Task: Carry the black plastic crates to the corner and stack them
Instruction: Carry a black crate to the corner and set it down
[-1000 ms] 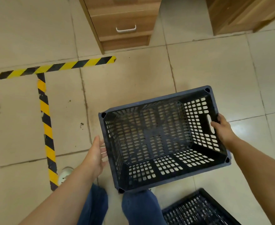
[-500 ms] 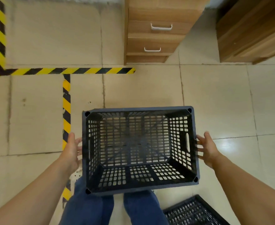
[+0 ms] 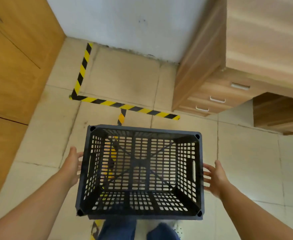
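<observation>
Tiled floor fills most of the view, meeting a pale wall at the far end. Tall wood cabinet on the left, wood drawer unit with white handles on the right — the corner sits between them. Yellow-black hazard tape marks off the corner patch of floor, with one strip running toward the wall and another running under the crate toward the person.

Black plastic crate, open top facing the camera, perforated walls and base, held in the air over the floor just short of the taped line, long sides roughly parallel to it. Left hand pressed flat on the crate's left end wall, fingers spread; right hand flat on the right end wall beside the handle slot, fingers also spread — palms squeezing the crate between them, not hooked in the slots. Blue-jeaned legs show below the crate.
</observation>
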{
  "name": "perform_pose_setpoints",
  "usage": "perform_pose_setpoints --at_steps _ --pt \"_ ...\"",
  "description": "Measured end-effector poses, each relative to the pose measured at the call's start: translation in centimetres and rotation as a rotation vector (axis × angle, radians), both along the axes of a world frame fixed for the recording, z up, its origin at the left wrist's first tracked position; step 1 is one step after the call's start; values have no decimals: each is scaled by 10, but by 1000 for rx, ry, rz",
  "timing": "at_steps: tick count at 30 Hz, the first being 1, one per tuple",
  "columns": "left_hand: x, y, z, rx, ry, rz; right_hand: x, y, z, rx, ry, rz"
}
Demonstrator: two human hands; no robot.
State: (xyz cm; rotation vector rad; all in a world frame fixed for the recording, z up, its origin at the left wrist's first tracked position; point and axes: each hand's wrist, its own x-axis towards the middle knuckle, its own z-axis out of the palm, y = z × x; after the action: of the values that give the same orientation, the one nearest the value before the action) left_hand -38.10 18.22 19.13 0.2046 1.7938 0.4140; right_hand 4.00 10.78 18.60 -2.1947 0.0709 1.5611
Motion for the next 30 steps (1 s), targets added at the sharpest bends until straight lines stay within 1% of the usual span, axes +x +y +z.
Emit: perform_pose_setpoints --at_steps 8,17,25,30 --pt "-70 59 73 105 -9 95 -76 97 60 82 5 5" --pt "-99 164 119 137 23 118 -97 215 96 114 45 -1" --pt "-88 290 130 138 76 120 -101 327 94 49 109 -61" --pt "-85 350 122 119 114 104 -94 388 89 31 125 -36"
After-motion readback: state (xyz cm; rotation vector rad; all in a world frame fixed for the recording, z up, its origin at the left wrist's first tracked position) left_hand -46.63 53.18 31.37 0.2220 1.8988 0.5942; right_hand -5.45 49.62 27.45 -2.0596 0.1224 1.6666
